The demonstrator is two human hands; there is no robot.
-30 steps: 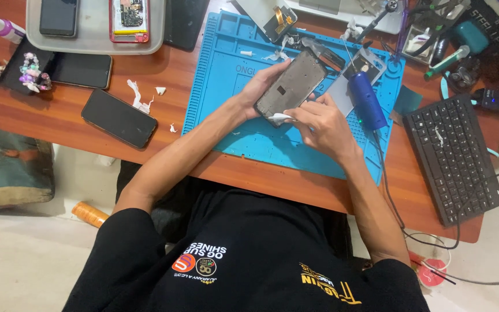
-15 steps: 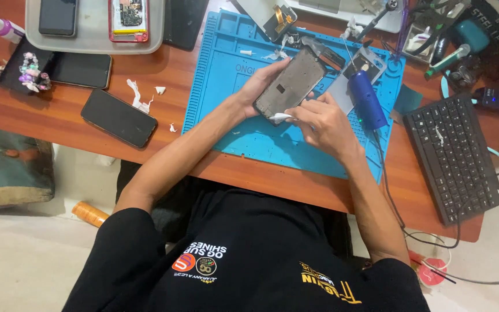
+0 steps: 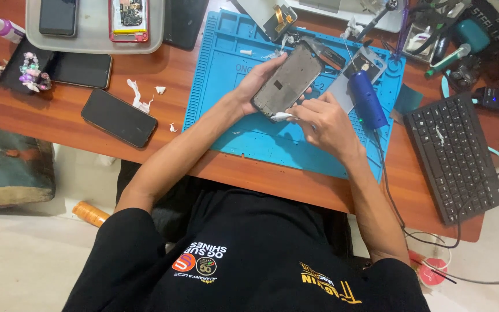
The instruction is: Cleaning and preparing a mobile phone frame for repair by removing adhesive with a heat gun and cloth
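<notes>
Phone frame (image 3: 289, 81): propped tilted above the blue mat (image 3: 226, 69), lower end down, so its bottom edge faces the working hand. Left hand (image 3: 259, 81) fingers wrapped round its side to steady it. Right hand (image 3: 324, 121) fingers pinching a white scrap (image 3: 281, 116) at that edge. Blue tool (image 3: 367, 99) parked just beside, on the counter (image 3: 174, 110).

left hand (image 3: 255, 86) holds phone frame (image 3: 289, 81); right hand (image 3: 326, 122) rubs white wad (image 3: 281, 116).
</notes>
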